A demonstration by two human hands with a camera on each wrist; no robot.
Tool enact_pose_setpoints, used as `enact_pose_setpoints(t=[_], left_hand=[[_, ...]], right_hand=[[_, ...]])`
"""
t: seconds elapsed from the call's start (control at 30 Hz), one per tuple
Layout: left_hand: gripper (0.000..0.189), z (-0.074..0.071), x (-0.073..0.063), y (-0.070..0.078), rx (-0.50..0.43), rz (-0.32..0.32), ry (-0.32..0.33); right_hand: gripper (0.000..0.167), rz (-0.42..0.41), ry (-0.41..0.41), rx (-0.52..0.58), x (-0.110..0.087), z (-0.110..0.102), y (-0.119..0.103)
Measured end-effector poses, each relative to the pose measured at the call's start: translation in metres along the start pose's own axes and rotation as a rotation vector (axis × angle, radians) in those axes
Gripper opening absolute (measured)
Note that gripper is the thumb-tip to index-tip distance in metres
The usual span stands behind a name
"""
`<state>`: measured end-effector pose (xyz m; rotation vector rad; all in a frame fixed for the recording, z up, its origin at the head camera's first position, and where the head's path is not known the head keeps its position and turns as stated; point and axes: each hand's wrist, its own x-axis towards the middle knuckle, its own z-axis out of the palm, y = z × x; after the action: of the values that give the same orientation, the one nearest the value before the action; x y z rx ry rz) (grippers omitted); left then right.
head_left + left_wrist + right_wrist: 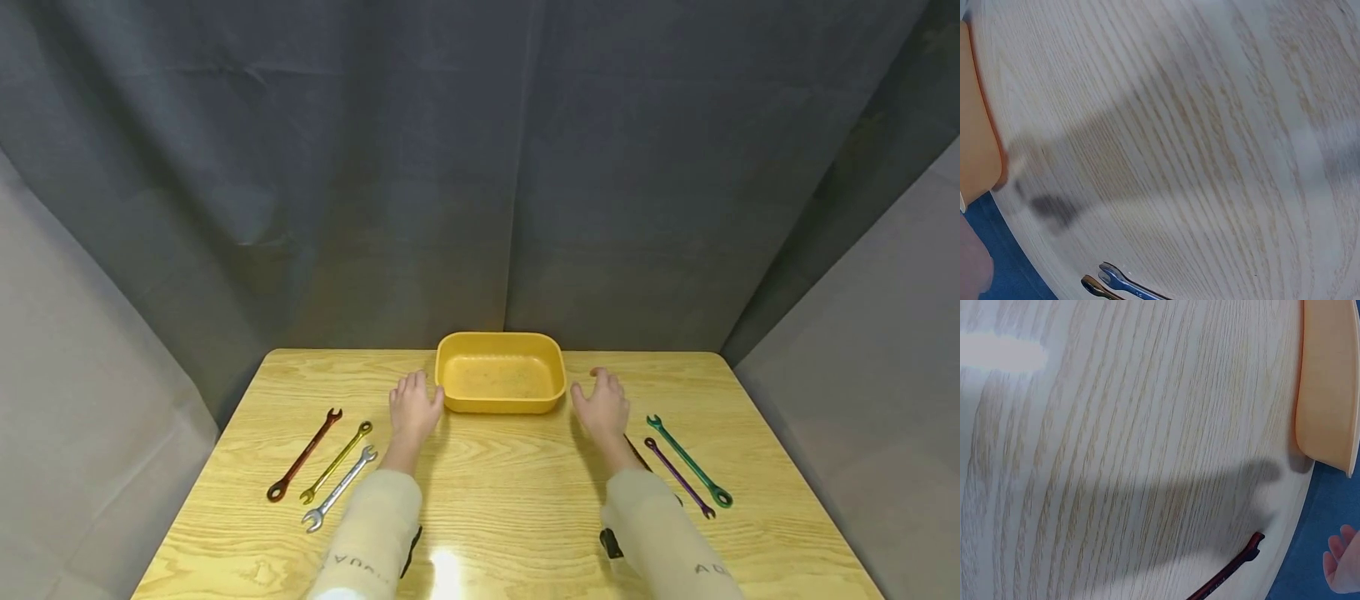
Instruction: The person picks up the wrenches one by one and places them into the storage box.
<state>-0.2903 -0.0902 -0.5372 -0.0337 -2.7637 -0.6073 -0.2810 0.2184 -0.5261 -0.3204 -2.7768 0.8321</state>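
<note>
A yellow rectangular bin point(501, 406) sits at the back middle of the table, with nothing in it. My left hand point(414, 410) is just left of the bin, its thumb right at the bin's side wall. On the other side, my right hand point(602, 408) is a little apart from the bin, fingers spread and holding nothing. Part of each hand shows at the edge of its wrist view. Left of my left forearm lie a red wrench point(305, 454), a yellow wrench point(336, 462) and a silver wrench point(340, 489).
Right of my right forearm lie a green wrench point(688, 460) and a purple wrench point(678, 477). A dark wrench point(1225, 574) is partly hidden under that forearm in the head view. Dark grey cloth point(397, 208) hangs behind the wooden table point(502, 483).
</note>
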Motion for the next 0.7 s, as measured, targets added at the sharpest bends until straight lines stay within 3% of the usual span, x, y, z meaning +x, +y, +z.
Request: enact_pose_setpoints(t=[0.27,0.47,0.7], left_hand=[[0.056,0.011,-0.001,0.006,0.075,-0.087,-0.104],[0.058,0.016,-0.004,0.009,0.059,-0.125,-0.109],[0.059,0.018,-0.004,0.014,0.067,-0.145,-0.140]], right_hand=[[0.048,0.023,-0.025,-0.020,0.000,0.010,-0.002],[0.049,-0.003,-0.082,-0.054,0.001,0.015,-0.004],[0.052,0.022,-0.159,-0.074,0.000,0.018,-0.011]])
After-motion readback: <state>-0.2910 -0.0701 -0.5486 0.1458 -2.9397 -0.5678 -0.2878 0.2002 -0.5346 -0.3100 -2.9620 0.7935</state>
